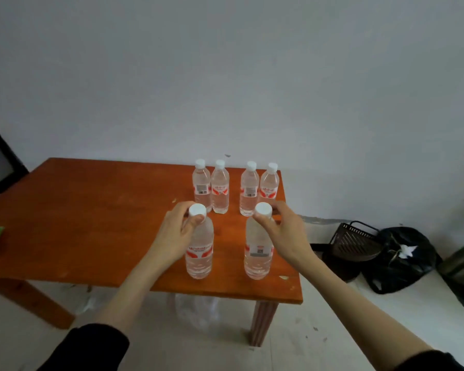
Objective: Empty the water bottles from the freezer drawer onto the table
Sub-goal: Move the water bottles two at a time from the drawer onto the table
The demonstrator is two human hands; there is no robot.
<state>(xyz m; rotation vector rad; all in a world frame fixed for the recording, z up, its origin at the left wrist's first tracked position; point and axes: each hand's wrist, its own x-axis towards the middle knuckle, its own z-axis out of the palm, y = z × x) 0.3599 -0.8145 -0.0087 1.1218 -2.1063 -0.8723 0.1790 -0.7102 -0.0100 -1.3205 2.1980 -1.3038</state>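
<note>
Now both hands are reaching forward: the left grip (176,231) is pinching one bottle (200,249) beneath its cap, the right grip (284,231) another bottle (258,250). Both are standing near the desk (91,223) front edge; four more bottles (236,188) are waiting beyond.

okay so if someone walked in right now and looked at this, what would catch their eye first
Most likely the two hands: the left hand and right hand each grip a water bottle by its white-capped neck, the near left bottle and near right bottle, both standing upright near the front edge of the orange wooden table. Behind them, four more bottles stand in a row at the table's far edge against the bare wall.
</note>
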